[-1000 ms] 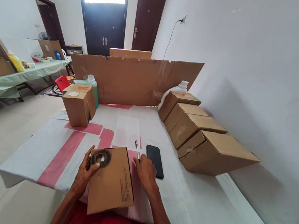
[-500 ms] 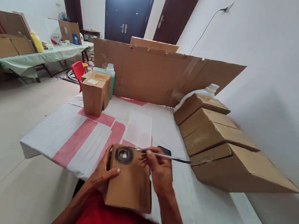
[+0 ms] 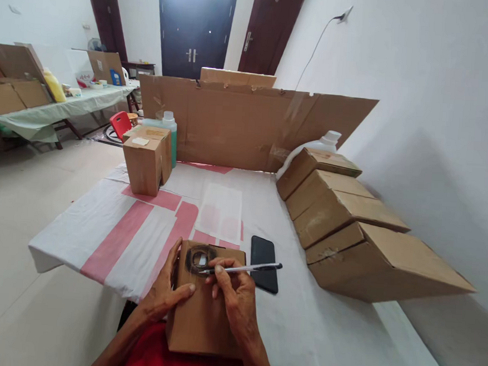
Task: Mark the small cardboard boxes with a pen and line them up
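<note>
A small brown cardboard box (image 3: 200, 325) leans at the table's near edge, against the lap. Near its top is a hole with a small white patch in it, ringed by a dark scribbled band (image 3: 191, 261). My left hand (image 3: 168, 289) grips the box's left side, thumb on the front face. Between the fingers of my right hand (image 3: 236, 294) is a pen (image 3: 242, 267) with a clear barrel and a black end. Its tip is at the lower edge of the dark ring; whether it touches the cardboard I cannot tell.
A black phone (image 3: 264, 262) lies right of the box. Several cardboard boxes (image 3: 342, 212) line the table's right side. At the back left stand another box (image 3: 143, 165) and a green bottle (image 3: 172, 139). A tall cardboard sheet (image 3: 231, 126) closes off the far edge.
My right hand has moved left and down with the pen, bringing the tip from right of the ring to its lower edge. The phone is now more exposed. The camera view has shifted slightly.
</note>
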`<state>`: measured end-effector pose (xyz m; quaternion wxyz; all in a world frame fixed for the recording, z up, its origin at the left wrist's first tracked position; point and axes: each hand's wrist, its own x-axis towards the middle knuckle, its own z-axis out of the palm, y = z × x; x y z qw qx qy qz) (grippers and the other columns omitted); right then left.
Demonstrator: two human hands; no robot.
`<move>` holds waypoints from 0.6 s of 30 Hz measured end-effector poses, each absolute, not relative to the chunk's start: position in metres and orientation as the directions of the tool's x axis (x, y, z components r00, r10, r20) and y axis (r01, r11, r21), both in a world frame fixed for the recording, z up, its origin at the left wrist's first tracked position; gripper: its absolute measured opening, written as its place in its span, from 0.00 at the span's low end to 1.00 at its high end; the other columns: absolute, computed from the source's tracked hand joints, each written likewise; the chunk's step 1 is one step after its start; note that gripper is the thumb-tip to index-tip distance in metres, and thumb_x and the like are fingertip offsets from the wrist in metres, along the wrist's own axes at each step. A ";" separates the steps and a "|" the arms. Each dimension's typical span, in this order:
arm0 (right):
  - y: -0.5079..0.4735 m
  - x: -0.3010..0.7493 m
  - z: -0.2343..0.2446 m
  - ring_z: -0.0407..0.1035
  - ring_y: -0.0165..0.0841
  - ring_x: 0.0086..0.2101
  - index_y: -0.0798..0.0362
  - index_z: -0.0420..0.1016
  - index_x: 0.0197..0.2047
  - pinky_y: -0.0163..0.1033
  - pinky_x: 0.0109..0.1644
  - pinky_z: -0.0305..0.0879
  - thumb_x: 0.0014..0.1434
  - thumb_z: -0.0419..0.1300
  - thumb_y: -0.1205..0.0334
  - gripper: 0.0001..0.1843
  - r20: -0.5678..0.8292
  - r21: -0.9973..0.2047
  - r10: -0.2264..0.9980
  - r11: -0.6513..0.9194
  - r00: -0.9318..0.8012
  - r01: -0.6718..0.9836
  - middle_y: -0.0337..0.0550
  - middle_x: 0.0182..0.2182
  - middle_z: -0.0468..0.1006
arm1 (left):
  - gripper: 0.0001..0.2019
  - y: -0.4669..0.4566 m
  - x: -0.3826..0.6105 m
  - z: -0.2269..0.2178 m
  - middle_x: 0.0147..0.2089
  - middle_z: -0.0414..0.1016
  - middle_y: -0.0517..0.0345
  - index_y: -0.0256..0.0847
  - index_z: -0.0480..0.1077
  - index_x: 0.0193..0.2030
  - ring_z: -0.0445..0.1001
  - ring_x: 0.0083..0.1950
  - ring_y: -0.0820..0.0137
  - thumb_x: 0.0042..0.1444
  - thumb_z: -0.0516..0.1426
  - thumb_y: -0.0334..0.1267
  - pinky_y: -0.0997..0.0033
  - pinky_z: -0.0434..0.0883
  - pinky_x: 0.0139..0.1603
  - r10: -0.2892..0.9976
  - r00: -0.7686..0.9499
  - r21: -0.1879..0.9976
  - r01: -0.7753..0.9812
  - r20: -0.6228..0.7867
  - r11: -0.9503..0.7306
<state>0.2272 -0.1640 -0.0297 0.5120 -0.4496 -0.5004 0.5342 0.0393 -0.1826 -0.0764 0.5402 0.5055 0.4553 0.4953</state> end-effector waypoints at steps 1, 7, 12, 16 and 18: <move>-0.158 0.234 -0.029 0.64 0.28 0.20 0.52 0.74 0.39 0.33 0.23 0.61 0.63 0.63 0.40 0.21 0.017 -0.995 0.998 0.011 -0.067 -0.103 0.39 0.25 0.78 | 0.54 -0.182 0.039 -0.076 0.79 0.52 0.44 0.47 0.40 0.80 0.54 0.79 0.49 0.55 0.68 0.48 0.48 0.57 0.78 0.996 0.091 0.997 -0.075 0.004 0.003; -0.090 0.290 -0.034 0.70 0.30 0.21 0.51 0.68 0.39 0.33 0.23 0.59 0.67 0.53 0.41 0.21 -0.076 -0.903 0.991 -0.114 0.109 0.414 0.41 0.27 0.78 | 0.55 -0.181 0.035 -0.079 0.78 0.55 0.41 0.44 0.42 0.80 0.57 0.78 0.47 0.53 0.67 0.55 0.49 0.62 0.75 0.995 0.051 0.991 -0.099 -0.089 0.094; -0.059 0.297 -0.050 0.79 0.41 0.41 0.54 0.72 0.28 0.40 0.42 0.69 0.59 0.67 0.62 0.11 -0.181 -0.673 0.971 -0.240 0.159 0.699 0.52 0.34 0.83 | 0.53 -0.178 0.035 -0.088 0.76 0.60 0.43 0.47 0.46 0.78 0.61 0.75 0.46 0.52 0.68 0.56 0.46 0.63 0.74 0.993 -0.005 0.988 -0.095 -0.122 0.121; -0.062 0.280 -0.055 0.79 0.42 0.45 0.57 0.78 0.37 0.46 0.49 0.71 0.64 0.66 0.61 0.07 -0.257 -0.521 0.951 -0.287 0.172 0.804 0.52 0.41 0.84 | 0.52 -0.178 0.039 -0.089 0.76 0.61 0.45 0.48 0.48 0.78 0.62 0.75 0.47 0.52 0.67 0.57 0.48 0.63 0.74 0.991 -0.046 0.987 -0.111 -0.124 0.118; -0.068 0.279 -0.054 0.79 0.45 0.48 0.57 0.79 0.39 0.45 0.49 0.69 0.66 0.64 0.57 0.10 -0.257 -0.483 0.949 -0.289 0.182 0.826 0.57 0.43 0.84 | 0.52 -0.178 0.040 -0.088 0.75 0.61 0.44 0.47 0.48 0.78 0.61 0.75 0.47 0.51 0.68 0.57 0.48 0.62 0.74 0.991 -0.051 0.987 -0.106 -0.125 0.119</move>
